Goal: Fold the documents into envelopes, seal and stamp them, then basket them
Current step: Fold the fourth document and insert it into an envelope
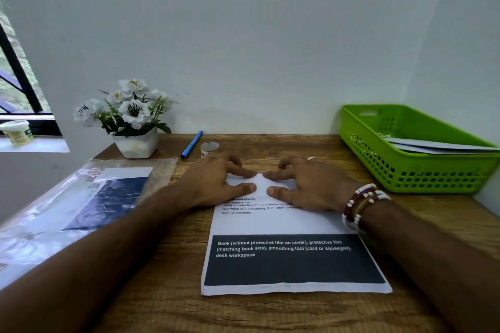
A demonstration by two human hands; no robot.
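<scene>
Wooden desk (270, 313) set against a plain white wall, window at far left. Item: one printed document (284, 224), lying flat at desk centre, dark text band nearest the person, far edge apparently turned down toward them. Left hand (216, 184) and right hand (305, 186): both resting on that far edge, forefingers and thumbs laid flat and nearly meeting, pressing the paper rather than gripping it. Step judged in hand: creasing the first fold. Green basket (405, 178): far right, already holding several pale envelopes (438, 144). Clear plastic sleeve (81, 197): left, with further printed sheets inside. Blue pen (191, 144) and small lidded pot (209, 149): beyond the hands, near a potted white flower arrangement (135, 121). Next move likely calls for running the fingertips outward along the crease, then a second fold; no loose envelope is visible on the desk.
</scene>
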